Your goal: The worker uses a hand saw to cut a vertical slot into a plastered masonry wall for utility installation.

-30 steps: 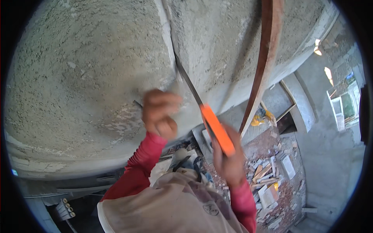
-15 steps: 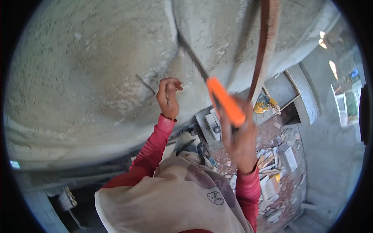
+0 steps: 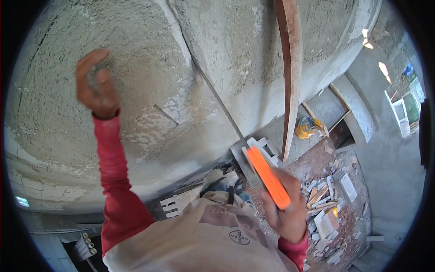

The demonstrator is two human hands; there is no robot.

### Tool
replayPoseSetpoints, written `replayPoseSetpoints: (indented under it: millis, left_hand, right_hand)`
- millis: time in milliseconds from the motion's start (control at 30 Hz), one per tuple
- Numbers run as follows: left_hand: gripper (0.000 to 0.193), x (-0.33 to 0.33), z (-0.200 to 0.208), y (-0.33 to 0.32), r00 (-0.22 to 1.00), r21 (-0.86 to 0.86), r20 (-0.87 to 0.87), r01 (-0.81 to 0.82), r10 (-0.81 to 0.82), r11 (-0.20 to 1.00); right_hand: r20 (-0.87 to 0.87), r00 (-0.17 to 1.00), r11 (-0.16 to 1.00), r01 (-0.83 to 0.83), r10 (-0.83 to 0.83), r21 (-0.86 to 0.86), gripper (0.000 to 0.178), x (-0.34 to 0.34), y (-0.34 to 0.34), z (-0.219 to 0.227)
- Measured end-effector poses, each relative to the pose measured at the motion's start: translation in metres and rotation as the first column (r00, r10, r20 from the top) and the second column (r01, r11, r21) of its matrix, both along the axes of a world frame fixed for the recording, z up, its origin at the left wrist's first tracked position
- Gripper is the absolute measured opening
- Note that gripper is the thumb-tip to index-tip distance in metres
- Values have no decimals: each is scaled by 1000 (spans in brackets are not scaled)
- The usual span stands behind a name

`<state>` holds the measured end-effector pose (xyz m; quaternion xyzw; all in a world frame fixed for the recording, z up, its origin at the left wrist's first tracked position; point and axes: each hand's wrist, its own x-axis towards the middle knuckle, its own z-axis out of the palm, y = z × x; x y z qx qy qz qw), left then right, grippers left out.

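My right hand [image 3: 287, 211] is closed around the orange handle of a handsaw [image 3: 268, 179], low and right of the middle. Its long, narrow blade slants up and left, seen nearly edge-on along the rough plaster wall [image 3: 140, 90]. A dark groove continues upward from the blade's far end; whether the tip touches the wall I cannot tell. My left hand [image 3: 97, 88] is raised before the wall at the upper left, fingers bent and apart from the thumb, holding nothing. Right of the blade stands a long reddish-brown wooden strip [image 3: 292, 68].
Broken boards and rubble [image 3: 324, 199] lie on the floor at the right. A yellow bag [image 3: 310, 128] rests on a grey slab near the wall. White pieces [image 3: 263, 149] lie beyond the saw handle. A slotted pale block [image 3: 171, 206] is near my feet.
My left hand has swung left and up, away from the groove. My right hand has drawn the saw down toward me, and more of its blade shows.
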<state>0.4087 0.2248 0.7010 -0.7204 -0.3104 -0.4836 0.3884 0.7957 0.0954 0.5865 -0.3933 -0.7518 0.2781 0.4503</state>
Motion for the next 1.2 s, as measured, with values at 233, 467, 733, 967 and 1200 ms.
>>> replayPoseSetpoints:
  millis: [233, 467, 733, 967, 1200]
  left_hand:
    - [28, 29, 32, 35, 943, 74, -266, -186, 199, 980]
    - [49, 20, 60, 56, 755, 267, -264, -541, 601, 797]
    - [59, 3, 56, 73, 771, 320, -264, -497, 580, 807]
    - [51, 14, 53, 50, 827, 260, -274, -427, 491, 866]
    - [63, 90, -68, 33, 844, -473, -134, 405, -519, 782]
  right_hand:
    - [62, 998, 975, -11, 26, -223, 47, -51, 51, 3]
    - [-35, 998, 994, 62, -59, 91, 49, -32, 26, -1]
    - [26, 998, 977, 69, -65, -200, 43, 5, -14, 24]
    - [57, 994, 962, -78, 96, -261, 60, -26, 35, 2]
    - [15, 1000, 950, 28, -25, -311, 36, -26, 35, -1]
